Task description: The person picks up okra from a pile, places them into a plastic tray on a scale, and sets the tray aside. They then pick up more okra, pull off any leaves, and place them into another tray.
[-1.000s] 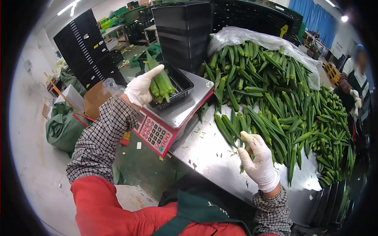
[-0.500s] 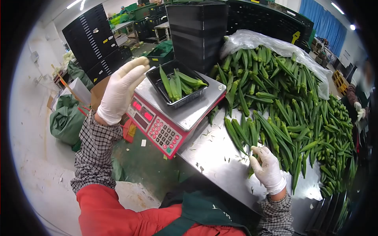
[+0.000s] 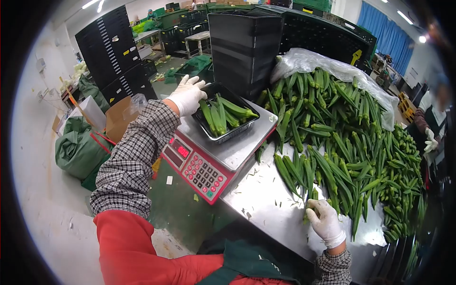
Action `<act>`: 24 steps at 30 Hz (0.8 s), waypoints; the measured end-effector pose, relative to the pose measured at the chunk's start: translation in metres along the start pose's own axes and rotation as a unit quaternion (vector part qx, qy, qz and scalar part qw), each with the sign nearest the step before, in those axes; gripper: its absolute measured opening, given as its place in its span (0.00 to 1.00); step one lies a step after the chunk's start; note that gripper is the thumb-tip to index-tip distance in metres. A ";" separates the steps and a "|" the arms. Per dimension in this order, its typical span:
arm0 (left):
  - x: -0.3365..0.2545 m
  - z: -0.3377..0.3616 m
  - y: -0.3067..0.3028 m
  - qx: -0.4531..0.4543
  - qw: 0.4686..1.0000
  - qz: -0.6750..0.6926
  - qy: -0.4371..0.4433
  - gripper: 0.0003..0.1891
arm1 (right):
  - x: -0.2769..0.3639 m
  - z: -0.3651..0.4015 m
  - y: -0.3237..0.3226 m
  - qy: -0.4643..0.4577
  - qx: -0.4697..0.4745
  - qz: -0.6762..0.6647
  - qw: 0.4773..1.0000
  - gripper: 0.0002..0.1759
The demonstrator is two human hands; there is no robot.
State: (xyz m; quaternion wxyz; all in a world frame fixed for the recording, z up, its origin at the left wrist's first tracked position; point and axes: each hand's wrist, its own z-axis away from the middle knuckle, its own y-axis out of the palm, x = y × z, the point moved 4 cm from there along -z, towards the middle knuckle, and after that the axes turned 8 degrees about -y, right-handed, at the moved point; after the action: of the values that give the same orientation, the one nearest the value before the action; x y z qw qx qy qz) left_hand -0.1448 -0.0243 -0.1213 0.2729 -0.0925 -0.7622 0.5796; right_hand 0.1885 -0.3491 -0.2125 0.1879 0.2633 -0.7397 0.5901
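Observation:
My left hand, in a white glove, reaches to the left back corner of a black plastic tray. Its fingers are stretched out and apart, right at the rim. Several green okra pods lie in the tray, which sits on the metal plate of a red-framed digital scale. My right hand, also gloved, has thumb and fingers closed on an okra pod over the metal table. A large heap of okra rises just beyond that hand.
A stack of black trays stands behind the scale. Clear plastic sheeting covers the heap's back edge. Green bags and a cardboard box are on the left. Another person's gloved hand shows at far right.
My left hand has moved right and forward, from beside the scale to the tray's corner. My right hand stays at the near edge of the okra. The view has shifted slightly.

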 end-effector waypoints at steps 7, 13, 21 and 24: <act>-0.028 0.012 -0.008 0.086 0.969 0.180 0.145 0.11 | -0.010 0.002 0.004 -0.002 -0.007 -0.001 1.000 0.14; -0.048 0.003 -0.047 -0.097 0.934 0.315 0.141 0.15 | -0.006 0.000 0.001 -0.005 -0.009 -0.004 1.000 0.13; -0.071 -0.011 -0.022 0.003 0.944 0.308 0.122 0.16 | -0.009 0.009 -0.002 -0.016 -0.049 0.011 0.999 0.13; -0.074 -0.007 -0.026 -0.063 0.952 0.264 0.140 0.15 | 0.002 -0.013 -0.001 -0.027 -0.082 0.056 0.995 0.14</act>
State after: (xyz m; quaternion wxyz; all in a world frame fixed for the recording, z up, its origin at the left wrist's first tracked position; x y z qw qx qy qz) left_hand -0.0747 -0.0604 -0.1187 0.2078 -0.3881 -0.6992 0.5633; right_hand 0.1871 -0.3368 -0.2073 0.1558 0.2212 -0.8041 0.5294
